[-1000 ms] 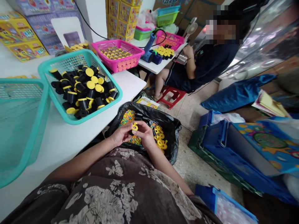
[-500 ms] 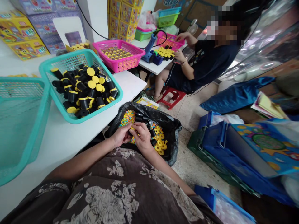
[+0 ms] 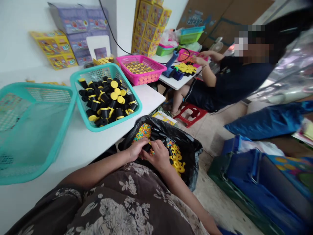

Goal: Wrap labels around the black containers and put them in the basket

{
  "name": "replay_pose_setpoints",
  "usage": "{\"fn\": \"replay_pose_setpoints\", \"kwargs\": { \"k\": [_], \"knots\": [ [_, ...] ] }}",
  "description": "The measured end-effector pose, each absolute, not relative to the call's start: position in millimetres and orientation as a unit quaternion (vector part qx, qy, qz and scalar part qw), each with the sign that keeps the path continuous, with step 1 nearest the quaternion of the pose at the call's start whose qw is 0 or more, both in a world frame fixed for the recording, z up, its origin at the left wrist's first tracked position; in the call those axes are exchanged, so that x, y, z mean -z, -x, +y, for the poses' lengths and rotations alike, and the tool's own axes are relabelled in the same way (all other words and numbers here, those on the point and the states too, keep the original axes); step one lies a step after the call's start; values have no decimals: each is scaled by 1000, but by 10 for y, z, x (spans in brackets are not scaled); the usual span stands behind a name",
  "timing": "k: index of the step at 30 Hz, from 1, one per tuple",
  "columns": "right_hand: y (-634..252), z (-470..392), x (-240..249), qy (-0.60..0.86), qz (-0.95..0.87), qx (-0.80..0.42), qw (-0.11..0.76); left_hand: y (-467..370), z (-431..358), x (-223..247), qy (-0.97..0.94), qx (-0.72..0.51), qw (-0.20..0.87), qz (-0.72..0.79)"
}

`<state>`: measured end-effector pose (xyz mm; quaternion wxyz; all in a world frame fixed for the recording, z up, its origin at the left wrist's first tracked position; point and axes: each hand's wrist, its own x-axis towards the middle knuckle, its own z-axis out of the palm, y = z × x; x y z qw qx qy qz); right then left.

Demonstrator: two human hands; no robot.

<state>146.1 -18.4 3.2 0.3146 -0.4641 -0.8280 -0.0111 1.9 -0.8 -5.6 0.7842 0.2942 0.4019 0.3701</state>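
Note:
My left hand [image 3: 137, 150] and my right hand [image 3: 160, 156] meet over a box lined with a black plastic bag [image 3: 195, 148]. Their fingers are closed round a small black canister [image 3: 146, 148] with a bit of yellow at its top; the fingers hide most of it. Beyond my left hand, the bag holds many small coloured beads [image 3: 143, 131]. Black canisters [image 3: 158, 133] lie in the middle. Yellow ring-shaped pieces [image 3: 179, 163] are heaped on the side by my right hand.
On the white table [image 3: 151, 95] at left stand a teal basket [image 3: 102, 128] of black canisters with yellow lids, another teal basket [image 3: 58, 130], and a pink basket [image 3: 149, 78]. A co-worker [image 3: 234, 81] sits across on a red stool [image 3: 193, 114]. Blue crates [image 3: 249, 173] stand at right.
The view has swung, so everything sits lower and further right, apart from the crates, which shift less evenly. Both hands stay together over the bag, fingers slightly rearranged on the canister.

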Motion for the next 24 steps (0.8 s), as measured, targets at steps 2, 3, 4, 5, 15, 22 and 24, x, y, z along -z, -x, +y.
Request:
{"fn": "replay_pose_setpoints", "kwargs": {
  "k": [2, 3, 4, 5, 15, 22, 24],
  "knots": [
    [-1419, -167, -44, 456, -834, 33, 310, -4, -8, 35, -283, -392, 782, 393],
    [-1397, -152, -59, 452, -837, 40, 307, 6, -4, 24, -274, -397, 784, 391],
    [-1376, -134, -79, 447, -840, 45, 305, 16, 0, 15, -263, -397, 788, 390],
    [-1358, -113, -101, 441, -844, 48, 302, 25, 4, 10, -251, -399, 791, 390],
    [-1320, 206, -336, 445, -885, -42, 128, 5, 61, 135, -218, -419, 771, 427],
    [-1147, 483, -965, 435, -891, -131, 16, 23, 93, 174, -262, -392, 768, 434],
    [-1019, 580, -1132, 391, -905, -167, -4, 19, 93, 200, -265, -395, 756, 450]
  ]
}}
